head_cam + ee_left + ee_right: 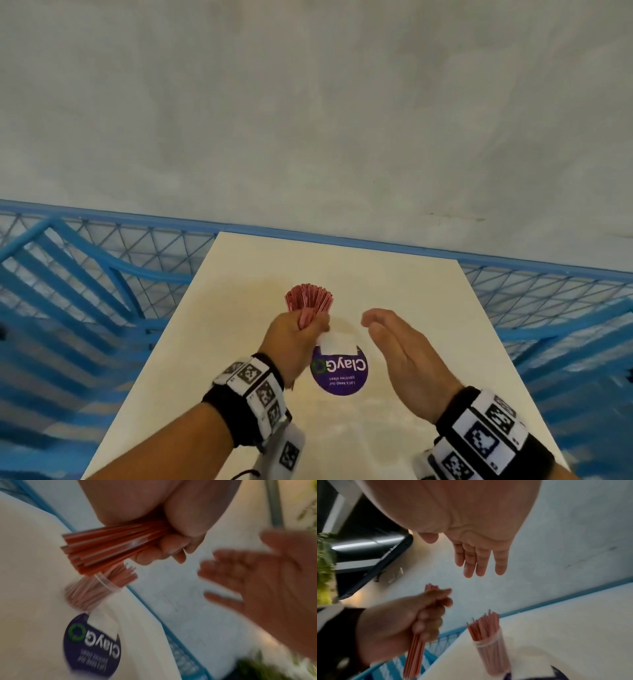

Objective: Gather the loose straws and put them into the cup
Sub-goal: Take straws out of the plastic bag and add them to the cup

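Observation:
My left hand [301, 329] grips a bundle of red straws [102, 547] in its fist above the white table [342, 267]. Red straw ends [308, 298] fan out just beyond the fist in the head view; the cup is hidden there. The wrist views show a clear plastic cup [491, 650] standing upright, full of several red straws [484, 624], close beside the held bundle [414, 655]. The cup [96, 588] sits just under the bundle's spread ends. My right hand [394, 346] hovers to the right, its fingers [479, 561] straight and holding nothing.
A round purple sticker [339, 368] with white lettering lies on the table between my wrists. Blue mesh railing [102, 274] runs along the table's far and side edges, with a pale wall [308, 120] behind it. Green foliage [323, 568] shows at the left.

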Motion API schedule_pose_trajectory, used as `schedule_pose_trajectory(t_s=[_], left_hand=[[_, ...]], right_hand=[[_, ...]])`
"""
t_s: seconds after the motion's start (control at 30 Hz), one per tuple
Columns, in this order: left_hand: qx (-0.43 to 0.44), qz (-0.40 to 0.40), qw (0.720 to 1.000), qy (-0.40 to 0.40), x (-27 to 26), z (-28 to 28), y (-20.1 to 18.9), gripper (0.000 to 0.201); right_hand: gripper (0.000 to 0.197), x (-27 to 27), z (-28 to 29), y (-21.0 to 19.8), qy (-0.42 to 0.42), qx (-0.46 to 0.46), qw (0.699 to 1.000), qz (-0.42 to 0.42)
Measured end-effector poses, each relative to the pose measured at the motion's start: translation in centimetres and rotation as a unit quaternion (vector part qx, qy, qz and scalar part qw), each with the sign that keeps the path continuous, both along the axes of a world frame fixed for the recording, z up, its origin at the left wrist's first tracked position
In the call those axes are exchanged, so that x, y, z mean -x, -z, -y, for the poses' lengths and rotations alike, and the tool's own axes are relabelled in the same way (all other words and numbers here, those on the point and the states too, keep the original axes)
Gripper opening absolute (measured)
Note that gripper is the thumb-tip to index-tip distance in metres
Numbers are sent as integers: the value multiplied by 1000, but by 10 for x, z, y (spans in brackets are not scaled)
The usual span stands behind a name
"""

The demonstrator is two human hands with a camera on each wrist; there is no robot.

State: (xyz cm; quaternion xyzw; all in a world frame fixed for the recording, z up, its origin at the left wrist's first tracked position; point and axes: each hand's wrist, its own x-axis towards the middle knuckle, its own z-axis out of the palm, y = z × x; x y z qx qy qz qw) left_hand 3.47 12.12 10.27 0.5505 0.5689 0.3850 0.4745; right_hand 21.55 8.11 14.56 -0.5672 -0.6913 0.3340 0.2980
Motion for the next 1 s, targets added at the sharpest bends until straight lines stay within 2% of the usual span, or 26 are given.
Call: schedule_pose_trajectory(t_s=[0.1, 0.23, 0.4, 0.43, 0.5, 0.63, 0.8, 1.0], left_hand=[[-31, 60, 993, -93, 5, -42, -3, 41], [-49, 63, 985, -151, -2, -87, 8, 35], [-75, 2, 985, -155, -16, -111, 36, 30], [-79, -14, 985, -152, -19, -114, 42, 29], [-74, -46, 984, -152, -23, -118, 53, 27], [-84, -150, 973, -154, -25, -122, 68, 35], [-98, -224, 960, -134, -24, -113, 82, 31], [-131, -252, 954, -95, -17, -116, 84, 49]], right_hand=[[20, -15, 8, 27, 22, 27, 999, -6], [24, -30, 25, 68, 44, 81, 996, 11], [69, -41, 36, 90, 76, 114, 990, 41], [72, -43, 36, 91, 83, 111, 989, 44], [63, -47, 36, 95, 94, 90, 990, 57], [37, -52, 34, 110, 93, 23, 992, 84], [45, -52, 27, 126, 92, -50, 991, 84], [42, -60, 21, 141, 69, -102, 987, 105]])
